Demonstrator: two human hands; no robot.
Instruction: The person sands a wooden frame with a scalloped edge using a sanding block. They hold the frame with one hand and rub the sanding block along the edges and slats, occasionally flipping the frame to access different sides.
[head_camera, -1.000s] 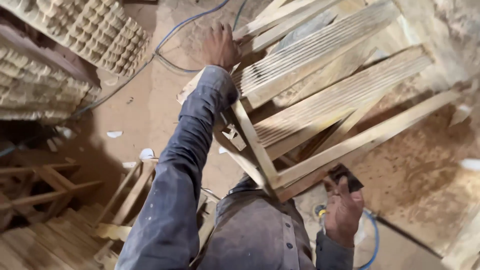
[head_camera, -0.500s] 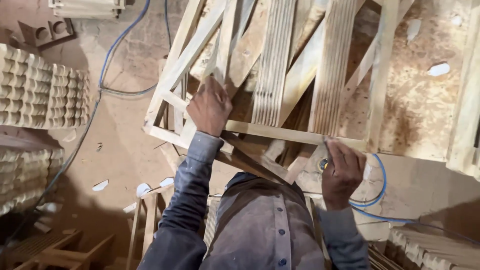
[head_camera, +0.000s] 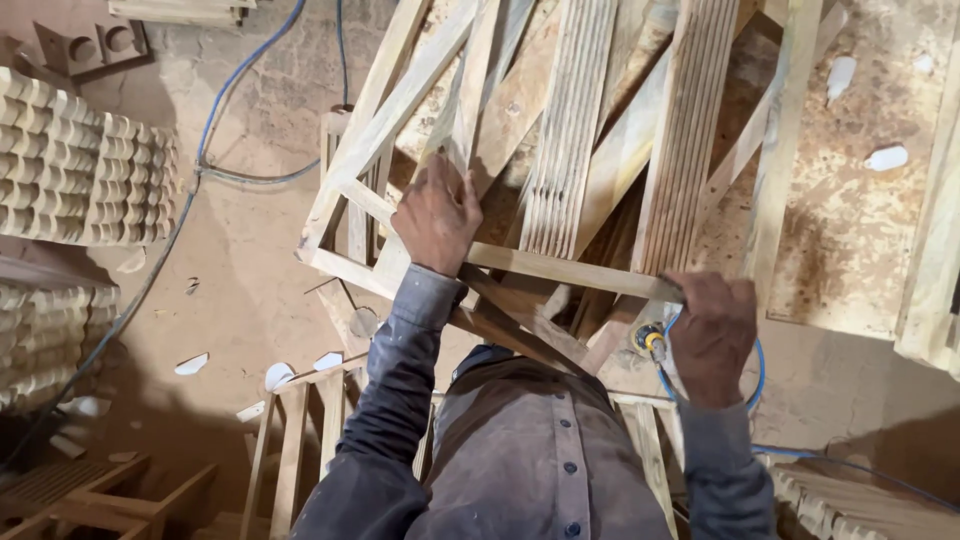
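Wooden frame tilted up in front of the person, above sawdust floor. Left hand closed round a slat near frame's left side. Right hand fist-gripped on crossbar's right end, w/ blue hose just beside it. Slat bundles lean behind frame. Stacked carved blocks well left of frame.

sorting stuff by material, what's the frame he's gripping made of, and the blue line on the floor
Frame: looks like pale bare wood, grain and streaks visible, no paint or gloss. Blue line: probably a rubber or plastic hose or cable, smooth and curving loosely across the dusty floor.
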